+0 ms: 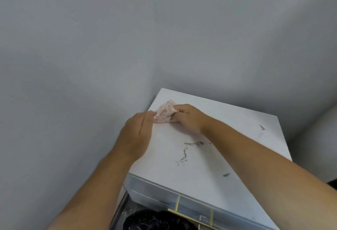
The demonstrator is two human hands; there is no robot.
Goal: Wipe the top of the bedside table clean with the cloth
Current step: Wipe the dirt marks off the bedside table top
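The white bedside table (237,131) stands in a wall corner. A crumpled pink cloth with dark speckles (165,112) lies near the top's far left corner. My right hand (187,119) grips it, pressed down on the surface. My left hand (137,134) is cupped at the table's left edge, fingertips touching the cloth's left end. Grey dirt streaks (187,150) cross the middle of the top. Smaller smudges lie at the far right (262,128) and near the front edge (226,175).
Grey walls close in behind and to the left of the table. A drawer front with a brass handle (193,215) faces me below the top. A black plastic bag (156,220) sits low at the front left.
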